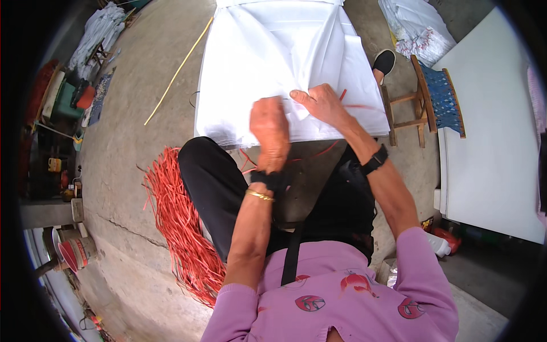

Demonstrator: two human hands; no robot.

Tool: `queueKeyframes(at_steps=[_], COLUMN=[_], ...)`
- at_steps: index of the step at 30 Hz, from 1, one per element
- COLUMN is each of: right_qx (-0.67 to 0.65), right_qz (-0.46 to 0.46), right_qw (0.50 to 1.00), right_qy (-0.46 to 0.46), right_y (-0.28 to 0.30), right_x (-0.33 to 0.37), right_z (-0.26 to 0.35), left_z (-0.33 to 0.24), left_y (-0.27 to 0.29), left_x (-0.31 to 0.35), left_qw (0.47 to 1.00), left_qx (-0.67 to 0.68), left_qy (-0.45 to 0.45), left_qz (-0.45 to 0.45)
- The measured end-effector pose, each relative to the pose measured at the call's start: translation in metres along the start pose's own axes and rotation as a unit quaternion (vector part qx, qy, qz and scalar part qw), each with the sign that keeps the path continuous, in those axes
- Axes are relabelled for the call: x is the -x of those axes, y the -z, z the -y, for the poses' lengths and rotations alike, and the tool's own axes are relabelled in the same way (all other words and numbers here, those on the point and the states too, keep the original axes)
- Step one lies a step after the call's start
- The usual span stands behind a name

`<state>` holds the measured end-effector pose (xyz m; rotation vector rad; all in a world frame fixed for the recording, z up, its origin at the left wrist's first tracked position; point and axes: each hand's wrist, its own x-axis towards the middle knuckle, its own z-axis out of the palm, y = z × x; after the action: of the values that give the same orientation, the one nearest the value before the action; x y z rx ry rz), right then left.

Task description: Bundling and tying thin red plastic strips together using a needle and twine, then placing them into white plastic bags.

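A stack of white sheets, perhaps sacks, lies over my knees, its top layer creased into folds that meet at my hands. My right hand is closed at that gathered point, thumb toward the left. A thin red strip sticks out beside its knuckles, and a blurred red end trails to the right over the wrist. Close by on the left, my left hand is curled into a fist, slightly smeared by motion. What its fingers hold is hidden. More red strips hang below the stack's near edge.
A big bundle of red strips lies beside my left leg. A yellow strip lies on the concrete floor. To the right stand a wooden stool with a blue woven seat and a large white panel. White sheets are piled at the far right.
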<state>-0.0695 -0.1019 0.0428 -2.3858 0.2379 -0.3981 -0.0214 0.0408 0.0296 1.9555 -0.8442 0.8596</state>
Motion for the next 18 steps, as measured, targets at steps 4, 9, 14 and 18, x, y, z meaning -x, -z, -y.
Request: queueKeyframes(at_steps=[4, 9, 14, 18], right_qx=[-0.255, -0.271, -0.032, 0.059], right_qz=[-0.051, -0.028, 0.004, 0.048], right_qw=[0.962, 0.961, 0.998, 0.996], right_qy=[-0.085, -0.037, 0.048, 0.037], right_y=[-0.025, -0.016, 0.004, -0.006], right_x=[-0.003, -0.018, -0.025, -0.027], right_z=[0.004, 0.009, 0.006, 0.0], left_z=[-0.019, 0.015, 0.045, 0.014], left_y=[-0.008, 0.02, 0.045, 0.021], left_x=[0.002, 0.006, -0.006, -0.013], left_qw=[0.998, 0.989, 0.974, 0.993], left_qx=[0.027, -0.131, -0.195, -0.108], left_qy=[0.042, 0.065, 0.11, -0.023], left_qz=[0.04, 0.009, -0.021, -0.03])
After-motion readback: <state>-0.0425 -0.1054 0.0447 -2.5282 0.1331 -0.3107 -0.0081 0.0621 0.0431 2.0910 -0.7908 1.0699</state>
